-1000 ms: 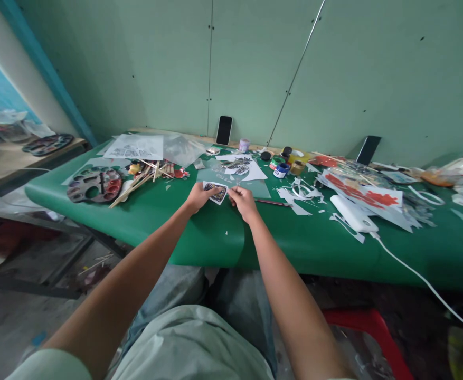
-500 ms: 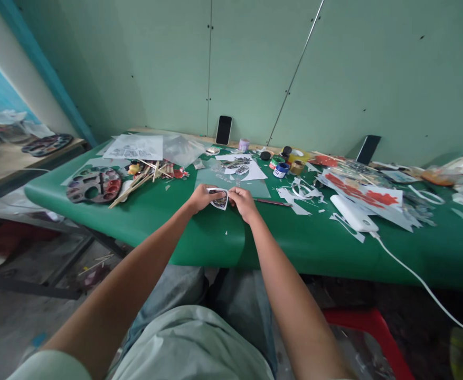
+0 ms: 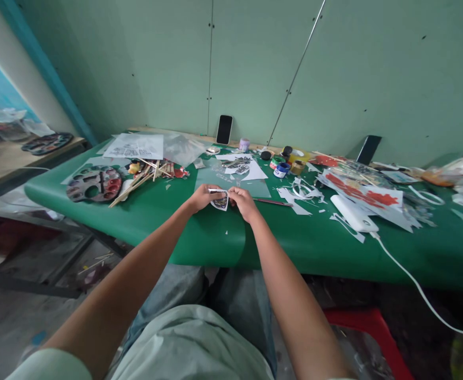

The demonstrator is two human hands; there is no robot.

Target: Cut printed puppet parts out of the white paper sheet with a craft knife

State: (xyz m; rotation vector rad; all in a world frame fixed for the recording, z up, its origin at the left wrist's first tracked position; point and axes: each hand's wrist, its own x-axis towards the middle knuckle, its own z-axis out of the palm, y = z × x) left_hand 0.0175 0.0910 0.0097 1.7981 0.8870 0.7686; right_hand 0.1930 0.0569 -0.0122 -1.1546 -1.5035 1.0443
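Note:
A small paper cutout (image 3: 220, 201) with a dark printed picture and white edges is held up over the green table (image 3: 199, 237). My left hand (image 3: 201, 197) pinches its left side. At its upper right edge, the fingers of my right hand (image 3: 241, 201) are pinched together on the paper. Just right of my right hand lies a thin dark pen-like tool (image 3: 273, 201). Behind my hands, printed paper pieces (image 3: 241, 166) rest on a clear sheet (image 3: 211, 182).
On the left sit a paint palette (image 3: 94, 184) and a pile of wooden sticks (image 3: 144, 177). Paint jars (image 3: 282, 169) and paper scraps (image 3: 300, 191) lie to the right, beside a white corded device (image 3: 353, 214). A phone (image 3: 224, 130) leans against the wall.
The paper cutout has tilted slightly between my fingers. Both hands stay almost where they were. At the far right edge, part of a person has come into view.

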